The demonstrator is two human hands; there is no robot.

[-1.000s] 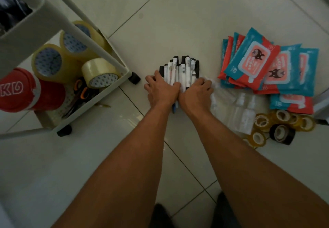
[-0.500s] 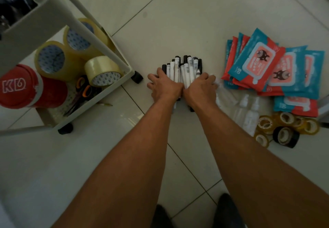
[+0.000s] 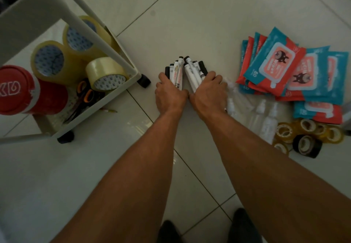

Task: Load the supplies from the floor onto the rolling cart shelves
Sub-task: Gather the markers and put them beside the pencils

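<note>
A bundle of white markers with black caps (image 3: 187, 70) lies on the tiled floor at the centre. My left hand (image 3: 169, 95) and my right hand (image 3: 208, 93) close around its near end from both sides, thumbs touching. The far ends of the markers fan out between my fingers. The white rolling cart (image 3: 115, 53) stands at the left, its bottom shelf holding large rolls of clear tape (image 3: 106, 74), scissors (image 3: 85, 93) and a red canister (image 3: 28, 91).
Red and teal wet-wipe packs (image 3: 284, 68) are piled at the right. Clear spray bottles (image 3: 266, 117) lie just right of my right hand. Small tape rolls (image 3: 307, 136), one of them black, sit at the far right. A cart wheel (image 3: 144, 80) is near my left hand.
My hands have squeezed the markers into a tighter bundle and tipped their far ends upward, so the bundle splits into two fans.
</note>
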